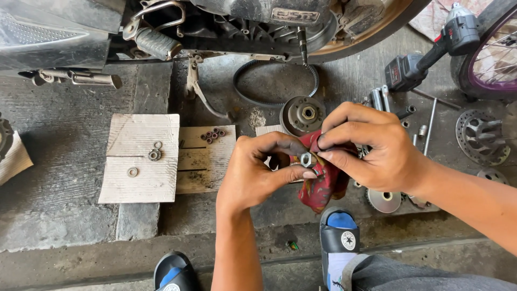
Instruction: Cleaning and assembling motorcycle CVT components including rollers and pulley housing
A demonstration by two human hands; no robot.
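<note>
Left hand (258,172) pinches a small silver metal hex nut (306,159) between thumb and fingers, centre scene. Right hand (371,148) fingers curl on a red patterned rag (323,186), probably rubbing it. Black rubber drive belt (269,86) lies far.

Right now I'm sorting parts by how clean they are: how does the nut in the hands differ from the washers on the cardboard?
The nut is held up between the fingers of the left hand against a red rag; the washers lie flat and loose on the cardboard. The nut is hexagonal, the washers round rings. The nut is single, the washers several and scattered. Both are small grey metal parts with a centre hole.
</note>
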